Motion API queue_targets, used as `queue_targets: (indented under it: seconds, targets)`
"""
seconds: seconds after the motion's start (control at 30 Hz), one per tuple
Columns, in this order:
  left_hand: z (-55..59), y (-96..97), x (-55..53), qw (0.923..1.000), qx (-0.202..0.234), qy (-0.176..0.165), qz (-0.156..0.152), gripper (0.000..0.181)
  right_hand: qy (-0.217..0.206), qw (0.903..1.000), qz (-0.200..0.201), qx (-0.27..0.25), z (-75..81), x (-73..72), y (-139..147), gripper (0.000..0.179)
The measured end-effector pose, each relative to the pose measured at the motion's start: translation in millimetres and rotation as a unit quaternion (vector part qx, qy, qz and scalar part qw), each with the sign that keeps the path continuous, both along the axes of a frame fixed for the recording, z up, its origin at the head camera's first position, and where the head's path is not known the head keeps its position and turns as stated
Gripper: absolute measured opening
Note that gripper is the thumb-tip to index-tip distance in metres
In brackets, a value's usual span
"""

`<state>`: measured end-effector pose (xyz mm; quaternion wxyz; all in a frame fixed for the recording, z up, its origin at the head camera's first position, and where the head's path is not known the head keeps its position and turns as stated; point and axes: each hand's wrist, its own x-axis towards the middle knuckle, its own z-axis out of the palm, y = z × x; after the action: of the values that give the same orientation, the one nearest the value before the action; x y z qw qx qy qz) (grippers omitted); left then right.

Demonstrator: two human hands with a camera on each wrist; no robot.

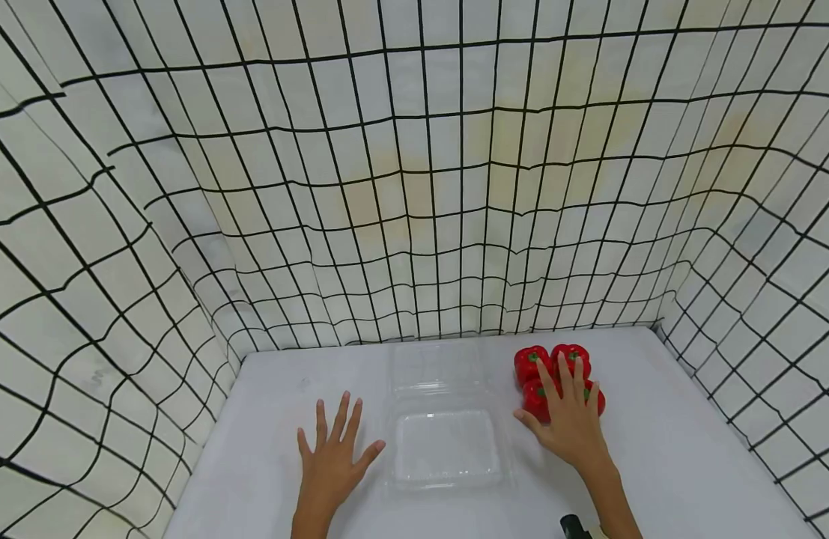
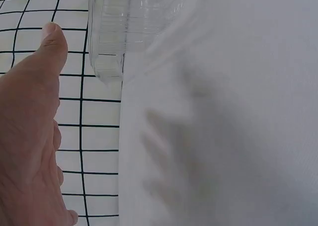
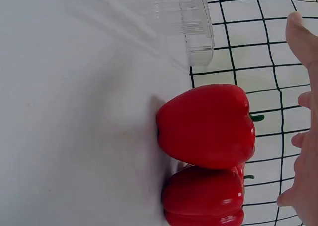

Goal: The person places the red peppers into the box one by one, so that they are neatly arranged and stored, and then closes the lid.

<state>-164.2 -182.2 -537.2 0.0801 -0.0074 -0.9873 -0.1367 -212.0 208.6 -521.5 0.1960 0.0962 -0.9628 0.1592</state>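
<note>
Head view: nearest, the left hand [image 1: 329, 466] spreads, released, at nine o'clock of a clear container [image 1: 448, 449] on the bench [image 1: 262, 412]; the right hand [image 1: 571, 427], also released, hovers at three o'clock over four red peppers [image 1: 533, 398] clustered at two. Beyond, a black-lined grid [image 1: 461, 114] stands at twelve.

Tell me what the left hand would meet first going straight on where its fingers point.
The left hand would probably meet the black-gridded backdrop, passing left of the clear container over the white table; depth is hard to judge.
</note>
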Motion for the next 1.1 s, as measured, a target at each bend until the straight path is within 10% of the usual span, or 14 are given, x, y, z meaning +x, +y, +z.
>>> queue_targets:
  seconds: [0.2,0.5,0.73,1.1]
  targets:
    - [-4.6,6.6,2.9,0.9936,0.101,-0.003,-0.049,0.083,0.060,0.9956,-0.037,-0.061,-1.9,1.7,6.5,0.092]
    - [-23.1,31.5,16.9,0.9548,0.275,-0.028,-0.109,0.092,0.036,0.9732,-0.132,-0.185,-5.0,7.3,25.4,0.075]
    - [-31.3,42.5,25.8,0.9389,0.323,-0.033,-0.113,0.101,-0.026,0.9545,-0.170,-0.244,-15.2,8.1,28.9,0.076]
    - [-43.9,45.9,26.0,0.9409,0.320,-0.022,-0.108,0.104,-0.067,0.9378,-0.155,-0.304,-34.7,3.2,32.7,0.079]
